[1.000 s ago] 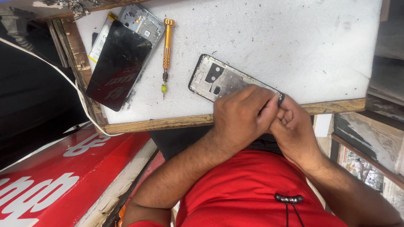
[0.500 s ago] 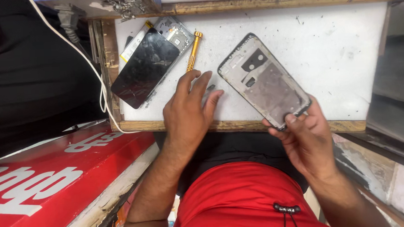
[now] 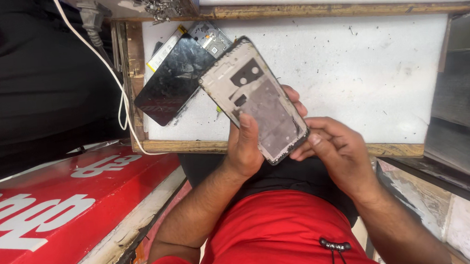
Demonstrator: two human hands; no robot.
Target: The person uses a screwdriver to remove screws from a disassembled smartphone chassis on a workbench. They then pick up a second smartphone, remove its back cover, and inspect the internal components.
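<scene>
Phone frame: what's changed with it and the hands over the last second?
The phone frame went from lying on the white worktop under both hands to being raised off it. Half a second ago only the right hand held it; the left hand, then flat on the board, has now taken hold too. The cracked black screen stays at the board's left edge, and the white cable still hangs there.

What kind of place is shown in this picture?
Probably a small phone repair bench. Both hands, left hand and right hand, hold a stripped phone frame; a cracked screen lies on the white worktop, with loose screws beyond it.
</scene>
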